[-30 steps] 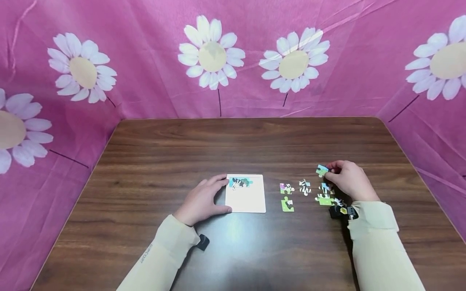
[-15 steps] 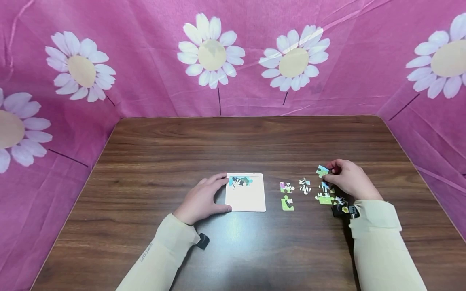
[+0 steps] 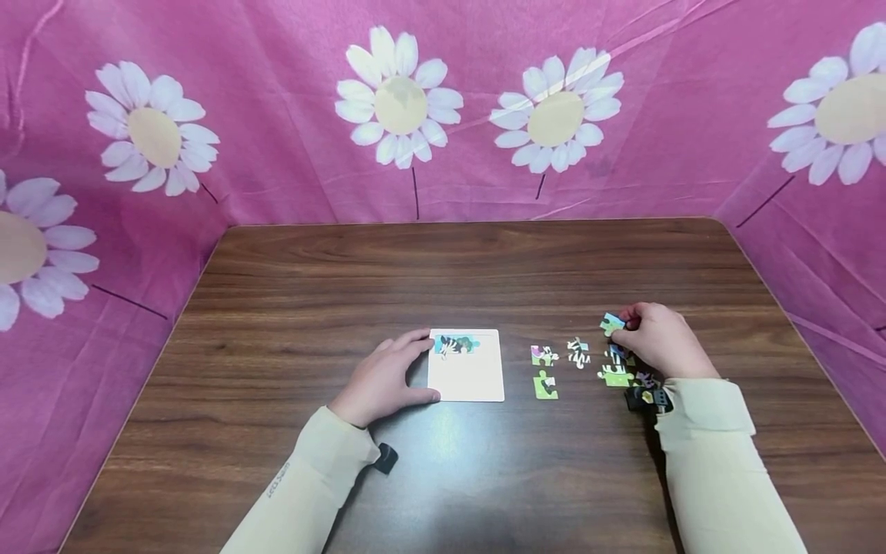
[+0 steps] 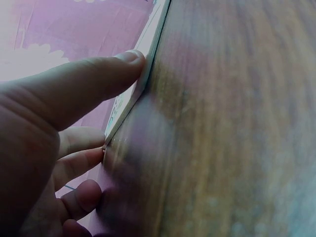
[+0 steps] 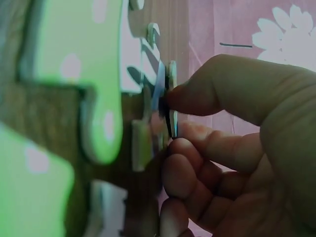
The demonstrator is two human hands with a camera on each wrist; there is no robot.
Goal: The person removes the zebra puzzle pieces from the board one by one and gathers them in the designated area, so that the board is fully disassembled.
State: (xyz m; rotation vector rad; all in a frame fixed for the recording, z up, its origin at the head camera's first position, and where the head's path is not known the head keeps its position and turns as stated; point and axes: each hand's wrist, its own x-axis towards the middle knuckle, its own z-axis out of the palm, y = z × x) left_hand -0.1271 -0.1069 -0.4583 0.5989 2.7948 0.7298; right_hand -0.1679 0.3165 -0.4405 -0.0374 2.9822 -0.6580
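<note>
A white square puzzle board (image 3: 465,381) lies flat on the table. Joined pieces with a zebra's head and a green tree (image 3: 457,345) fill its top left part. My left hand (image 3: 381,383) holds the board by its left side, thumb at the near corner and fingertips at the far one. Over on the right, my right hand (image 3: 661,338) pinches a blue and green puzzle piece (image 3: 611,323) between thumb and fingers. The right wrist view shows that piece (image 5: 174,98) edge-on, tilted up beside the thumb.
Loose puzzle pieces lie between board and right hand: a pink-marked one (image 3: 543,355), a green one (image 3: 545,386) and a striped one (image 3: 578,353). Zebra-leg pieces (image 3: 616,375) lie below the right hand. A pink flowered cloth (image 3: 471,196) hangs behind the wooden table (image 3: 332,269).
Almost nothing differs. The right hand keeps its pinch on the blue and green piece with only slight shifts, and the left hand stays at the board.
</note>
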